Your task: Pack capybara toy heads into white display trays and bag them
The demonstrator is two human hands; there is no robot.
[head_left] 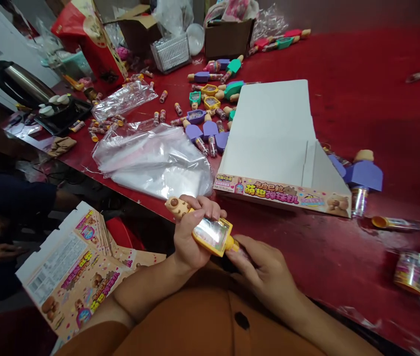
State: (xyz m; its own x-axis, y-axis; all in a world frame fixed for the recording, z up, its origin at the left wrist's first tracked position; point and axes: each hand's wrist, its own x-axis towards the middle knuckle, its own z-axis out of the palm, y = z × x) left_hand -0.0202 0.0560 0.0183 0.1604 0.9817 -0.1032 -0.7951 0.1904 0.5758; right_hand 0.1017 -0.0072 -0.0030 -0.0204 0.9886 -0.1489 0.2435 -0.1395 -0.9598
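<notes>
Left hand (pixel 190 238): fingers (pixel 204 202) clenched around yellow bear-topped toy (pixel 212 233) (shiny panel facing up). Right hand (pixel 259 264): fingers (pixel 241 256) grasping toy's narrow end.

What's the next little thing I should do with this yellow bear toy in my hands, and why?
Probably push the clear plastic candy tube in your right hand further onto the yellow-framed, bear-headed toy. Your left hand already grips the toy steady, and the tube sits right against its narrow yellow end, though your fingers partly hide the join.
</notes>
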